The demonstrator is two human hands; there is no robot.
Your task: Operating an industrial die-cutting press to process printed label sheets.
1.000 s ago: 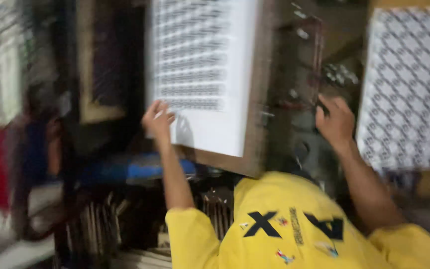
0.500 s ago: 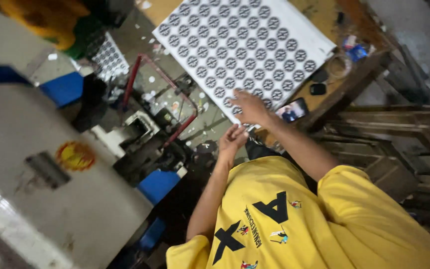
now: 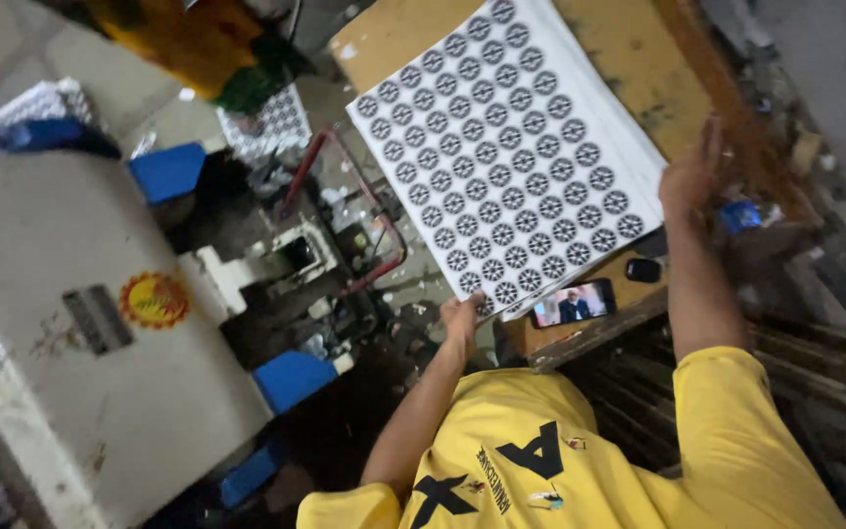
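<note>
A large white printed sheet [image 3: 511,147] covered in rows of round dark emblems lies on top of a stack on a wooden table [image 3: 629,49]. My left hand [image 3: 462,318] pinches the sheet's near corner. My right hand [image 3: 692,176] is blurred, with its fingers stretched out by the sheet's right edge, and holds nothing that I can see. My yellow shirt [image 3: 580,460] fills the bottom of the view.
A phone with a lit screen [image 3: 572,304] and a small black object [image 3: 643,269] lie on the table's near edge. A grey machine [image 3: 70,372] with a round sticker stands at the left, with blue pads [image 3: 291,377] beside it. More printed sheets [image 3: 271,122] lie further back.
The view has swung across the workshop to this table. My right hand has moved from the sheet's near corner to its right edge. My left hand stays at the corner.
</note>
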